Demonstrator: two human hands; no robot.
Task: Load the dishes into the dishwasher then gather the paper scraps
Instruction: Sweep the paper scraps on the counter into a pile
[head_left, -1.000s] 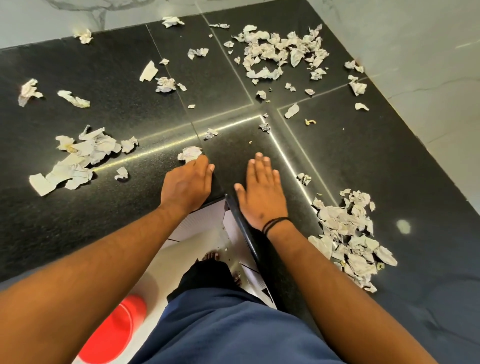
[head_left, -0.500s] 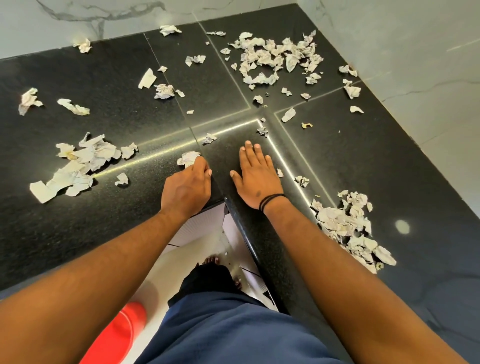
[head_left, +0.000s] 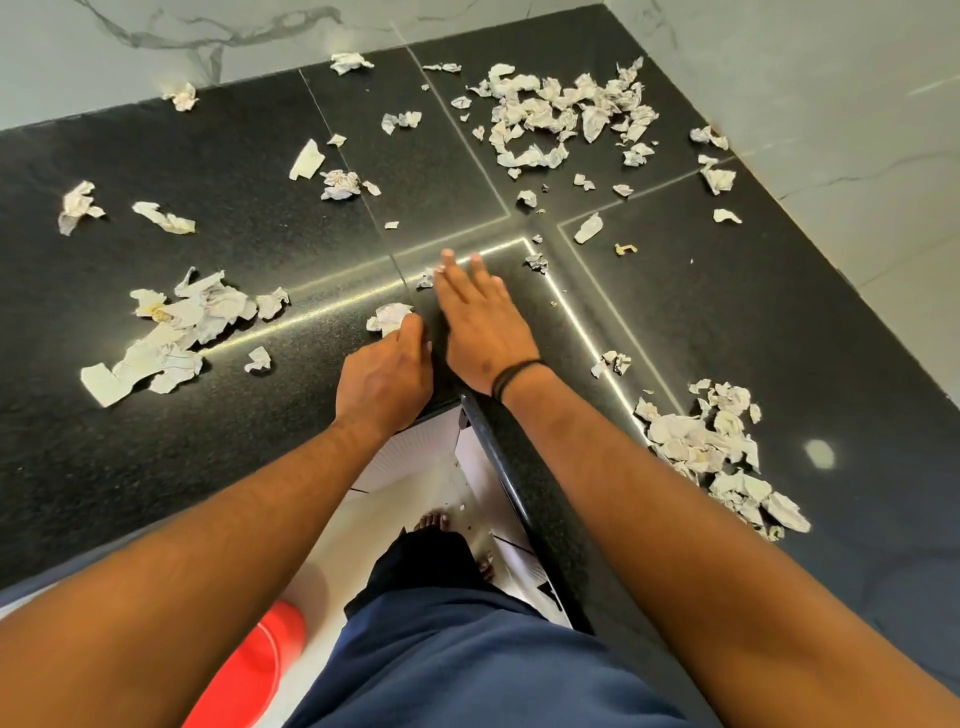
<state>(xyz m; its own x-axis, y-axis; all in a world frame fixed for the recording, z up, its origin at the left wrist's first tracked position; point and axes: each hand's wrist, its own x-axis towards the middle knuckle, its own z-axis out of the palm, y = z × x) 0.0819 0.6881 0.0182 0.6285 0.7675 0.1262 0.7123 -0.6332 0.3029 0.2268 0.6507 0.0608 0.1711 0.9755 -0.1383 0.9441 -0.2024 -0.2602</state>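
Observation:
White paper scraps lie scattered over a black L-shaped stone counter. A big heap sits at the back, another heap at the right, a third heap at the left. My left hand lies palm down at the inner corner, its fingertips touching a crumpled scrap. Close beside it my right hand is flat with fingers stretched out, its fingertips at a small scrap. Neither hand holds anything.
White marble walls close the counter at the back and right. Below the counter's inner edge are a light tiled floor, my bare feet and a red bucket. Single scraps lie far left and near the back wall.
My right hand slid forward and to the left across the counter until its fingertips reached the small scrap. My left hand stayed at the corner by the crumpled scrap.

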